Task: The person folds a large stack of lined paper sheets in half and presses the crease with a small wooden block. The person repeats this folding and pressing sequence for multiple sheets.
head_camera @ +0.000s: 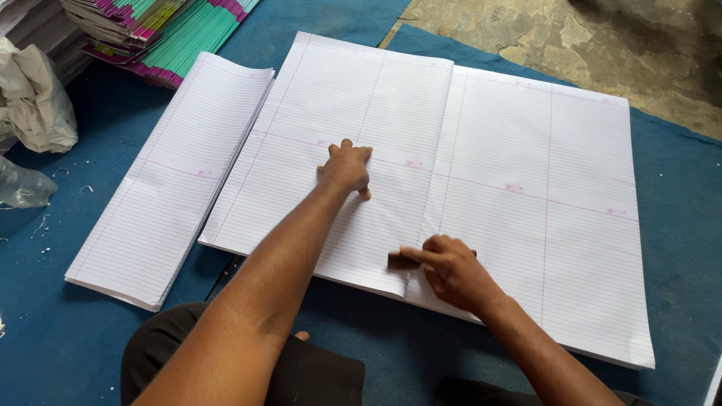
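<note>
Two hands are on a big stack of ruled paper sheets (421, 173), and it's only the head view here, looking straight down at a blue mat (677, 210) on the floor. The left hand (346, 169) is spread flat on the left half of the sheets, fingers pressing down and not gripping anything. The right hand (450, 269) sits near the front edge, right on the centre fold, fingers curled tight around a small dark block (397, 260) that rests on the paper. A second pile of ruled sheets (169, 180), folded narrower, lies just left of the big one, touching or nearly so. Colourful bound books (162, 34) are stacked at the back left, with crumpled plastic (34, 98) beside them. My guess at the risk: if the left hand eases off, the top sheets could slide and the crease would come out crooked, or the block could catch and wrinkle a page. Hard to tell what the block actually is, since the fingers cover most of it. How many sheets are in each pile, no idea, and the books are cut off by the frame.
</note>
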